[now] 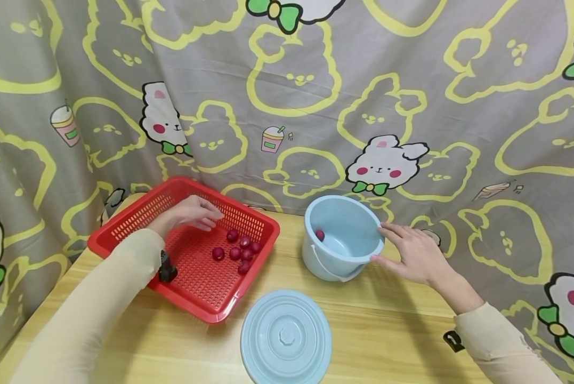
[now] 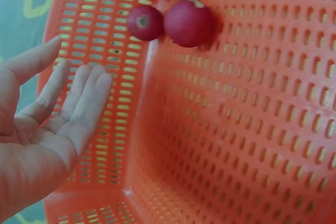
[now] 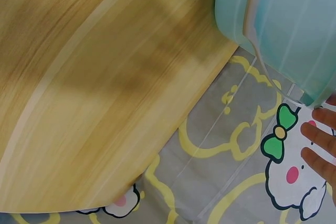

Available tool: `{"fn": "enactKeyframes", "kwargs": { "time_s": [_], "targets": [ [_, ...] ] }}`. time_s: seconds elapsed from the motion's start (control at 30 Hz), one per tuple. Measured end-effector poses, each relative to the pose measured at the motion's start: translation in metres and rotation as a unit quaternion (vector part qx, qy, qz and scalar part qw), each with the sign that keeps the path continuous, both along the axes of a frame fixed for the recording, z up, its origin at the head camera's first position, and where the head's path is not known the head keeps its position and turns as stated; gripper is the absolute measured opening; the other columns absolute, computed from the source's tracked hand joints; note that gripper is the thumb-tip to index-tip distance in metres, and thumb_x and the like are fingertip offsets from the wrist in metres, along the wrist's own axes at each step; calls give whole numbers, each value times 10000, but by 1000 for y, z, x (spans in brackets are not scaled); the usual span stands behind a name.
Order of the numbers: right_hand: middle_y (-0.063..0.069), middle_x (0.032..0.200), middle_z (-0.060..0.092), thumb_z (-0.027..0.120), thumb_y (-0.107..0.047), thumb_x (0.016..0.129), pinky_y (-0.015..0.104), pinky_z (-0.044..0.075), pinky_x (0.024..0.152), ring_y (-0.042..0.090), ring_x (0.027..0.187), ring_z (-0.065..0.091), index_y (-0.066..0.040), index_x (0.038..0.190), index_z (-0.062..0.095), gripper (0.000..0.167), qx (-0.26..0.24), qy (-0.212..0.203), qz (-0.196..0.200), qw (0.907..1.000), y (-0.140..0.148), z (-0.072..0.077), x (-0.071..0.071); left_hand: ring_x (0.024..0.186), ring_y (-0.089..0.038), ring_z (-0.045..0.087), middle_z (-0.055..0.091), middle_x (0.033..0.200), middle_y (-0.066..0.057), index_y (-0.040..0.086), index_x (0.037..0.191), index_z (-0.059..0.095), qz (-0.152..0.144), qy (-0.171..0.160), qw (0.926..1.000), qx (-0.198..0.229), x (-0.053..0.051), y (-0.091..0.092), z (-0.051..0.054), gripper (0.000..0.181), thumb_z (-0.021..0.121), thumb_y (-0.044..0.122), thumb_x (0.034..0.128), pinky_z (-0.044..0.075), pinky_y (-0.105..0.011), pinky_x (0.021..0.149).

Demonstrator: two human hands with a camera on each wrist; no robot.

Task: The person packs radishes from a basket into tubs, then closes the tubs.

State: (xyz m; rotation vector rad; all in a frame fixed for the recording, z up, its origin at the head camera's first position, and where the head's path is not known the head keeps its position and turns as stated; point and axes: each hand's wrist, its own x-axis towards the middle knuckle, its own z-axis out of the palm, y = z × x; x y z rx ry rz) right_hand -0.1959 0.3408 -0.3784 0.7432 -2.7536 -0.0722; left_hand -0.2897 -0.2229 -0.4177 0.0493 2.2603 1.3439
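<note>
We record: left hand (image 1: 193, 213) loosely spread over the red basket (image 1: 195, 274), near its clustered radishes (image 1: 235, 253); right hand (image 1: 413, 253), fingers extended, touching the blue bucket (image 1: 336, 220) at its rim. One radish (image 1: 320, 235) lies inside.

No readable text, labels, brands, numbers or signs anywhere.
</note>
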Motion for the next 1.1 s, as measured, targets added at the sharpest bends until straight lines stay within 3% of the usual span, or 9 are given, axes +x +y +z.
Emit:
{"fn": "enactKeyframes", "kwargs": {
  "time_s": [0.3,0.9,1.1],
  "targets": [
    [155,1431,677,725,-654,882,651,599,842,453,1189,701,-113,1399,673,750,-12,-9,-18,10000,0,-1,0,1226,-408,713,658,1393,-305,-98,1397,592,-108,-3,9999,-29,0,9,-10,513,705,237,1025,630,-441,1014],
    [152,1438,672,730,-646,884,660,595,863,460,1186,700,-129,1405,672,736,-21,15,26,10000,1,-2,-1,945,-202,787,789,1132,-181,-117,1320,620,-112,-188,9997,88,-2,23,-29,425,734,124,988,662,-415,940],
    [152,1433,675,734,-642,881,657,595,860,457,1185,702,-131,1399,677,730,-22,33,39,10000,1,-1,0,947,-195,779,781,1158,-186,-121,1325,607,-170,-328,9992,180,-1,27,-35,432,730,124,991,667,-398,918]
  ]
}}
